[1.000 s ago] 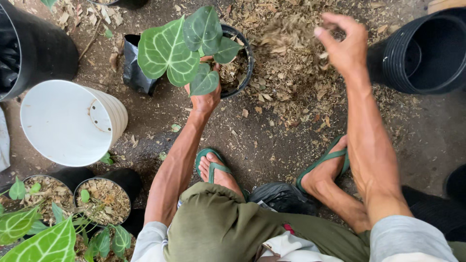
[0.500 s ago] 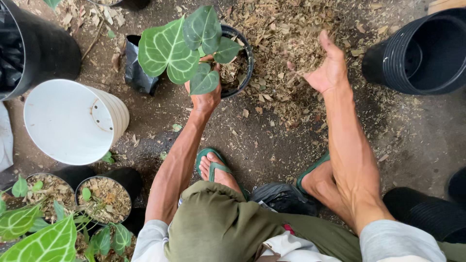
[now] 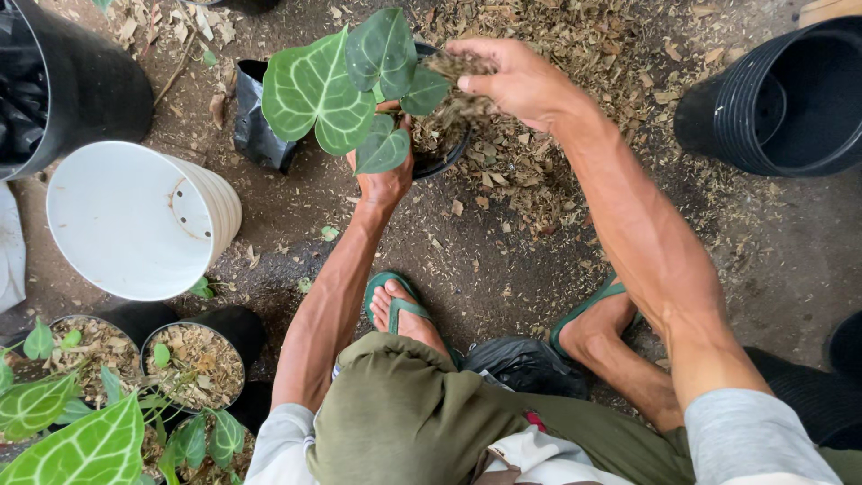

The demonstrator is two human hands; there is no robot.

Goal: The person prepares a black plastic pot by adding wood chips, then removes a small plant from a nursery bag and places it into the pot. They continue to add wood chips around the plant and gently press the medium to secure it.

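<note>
A plant with large heart-shaped, white-veined green leaves (image 3: 319, 85) stands in a small black pot (image 3: 446, 162) on the ground. My left hand (image 3: 384, 175) grips the plant's stem at the pot's near rim, partly hidden by leaves. My right hand (image 3: 516, 81) hovers over the pot, closed on a clump of dry leaf-and-chip mix (image 3: 460, 65), with bits falling from it. A pile of the same mix (image 3: 575, 54) spreads on the ground behind and right of the pot.
A white pot (image 3: 135, 224) lies tipped at left. Large black pots stand at top left (image 3: 81, 81) and top right (image 3: 781, 99). A black plastic bag (image 3: 260, 130) lies beside the plant. Filled small pots with seedlings (image 3: 193, 364) stand at bottom left. My sandalled feet (image 3: 400, 305) are below.
My right hand scooped mix from the pile at the right and carried it left over the pot. My left hand stayed on the plant.
</note>
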